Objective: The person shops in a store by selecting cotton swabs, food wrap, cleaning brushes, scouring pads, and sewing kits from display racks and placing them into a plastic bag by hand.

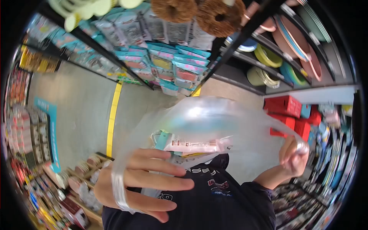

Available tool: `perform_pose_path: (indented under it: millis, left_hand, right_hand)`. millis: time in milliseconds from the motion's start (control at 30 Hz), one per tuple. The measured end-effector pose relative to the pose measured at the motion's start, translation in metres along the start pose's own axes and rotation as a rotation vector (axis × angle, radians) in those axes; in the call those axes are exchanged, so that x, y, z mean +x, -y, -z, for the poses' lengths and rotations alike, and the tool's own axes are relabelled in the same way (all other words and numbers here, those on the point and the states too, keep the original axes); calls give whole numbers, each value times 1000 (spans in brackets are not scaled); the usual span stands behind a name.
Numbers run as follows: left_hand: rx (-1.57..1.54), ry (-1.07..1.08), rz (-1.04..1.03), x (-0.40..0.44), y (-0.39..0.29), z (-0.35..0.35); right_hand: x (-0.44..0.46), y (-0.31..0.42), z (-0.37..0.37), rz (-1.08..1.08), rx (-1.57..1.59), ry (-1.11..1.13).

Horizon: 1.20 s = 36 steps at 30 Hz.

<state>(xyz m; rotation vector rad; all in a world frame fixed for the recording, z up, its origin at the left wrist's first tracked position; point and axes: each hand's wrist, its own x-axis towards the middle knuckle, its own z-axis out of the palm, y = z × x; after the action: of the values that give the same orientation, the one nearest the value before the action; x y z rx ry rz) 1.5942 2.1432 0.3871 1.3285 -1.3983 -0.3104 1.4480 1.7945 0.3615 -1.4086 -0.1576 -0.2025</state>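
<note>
A translucent plastic bag (209,109) is stretched between my two hands. My left hand (142,182) has its fingers apart, with one bag handle looped around it. My right hand (294,156) is closed on the other handle. Between the hands, inside or behind the film, lie a pink and white packet with small print (193,143) and a teal card (162,140). Which of these are in the bag I cannot fully tell. The film blurs what is under it.
Ahead hang several teal-topped packets (161,61) on a rack. Basins (293,36) fill shelves at the upper right, with red baskets (283,107) below. Boxed goods stand at the left, beside a teal sign edge (51,130). A yellow line (113,119) crosses the grey floor.
</note>
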Motion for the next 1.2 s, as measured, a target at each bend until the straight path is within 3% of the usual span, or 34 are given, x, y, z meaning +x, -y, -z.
perform_pose_path:
  millis: [33,133,233,300,333,433,467,500,567,633,700,733,867,967,1033,1200]
  left_hand:
    - [-13,58,-7,7,2,3]
    - [-69,143,-43,17,9,8]
    - [-116,175,-113,26,14,12]
    - [-187,264,-74,29,15,11]
    - [-209,295,-105,32,18,8]
    - [-242,354,-132,39,17,-3]
    - [-255,389,-147,44,18,-6]
    - [-297,432,-181,48,20,-9]
    - [-347,498,-228,59,21,-16]
    - [-381,612,-244,71,17,-26]
    - [-392,616,-267,77,11,-42]
    - [-400,598,-284,79,9,-50]
    - [-483,609,-306,95,-2,-88]
    - [-454,583,-361,104,-12,-124]
    - [-512,566,-366,116,-21,-152]
    - [-505,574,-350,137,-43,-224]
  right_hand:
    - [-15,4,-3,-86,-13,-170]
    - [-60,4,11,-135,-117,-248]
    - [-105,-2,-6,-230,-144,-539]
    - [-126,-8,-31,-442,-551,-879]
    - [-138,-11,-41,-489,-552,-901]
    - [-150,-20,-83,-448,-718,-1103]
    - [-143,-19,-101,-432,-901,-1189]
    - [-133,-22,-115,-304,-1041,-1269]
    - [-134,-22,-136,-121,-1368,-1107]
    - [-128,-31,-152,175,-1236,-701]
    - [-100,-49,-155,181,-960,-313]
    - [-88,-61,-150,44,-764,-116]
    - [-54,-132,-126,17,-905,-12]
    - [-48,-221,-115,43,-827,-121]
    - [-53,-230,-90,223,-937,-81]
    - [-116,-211,-47,195,-933,-102]
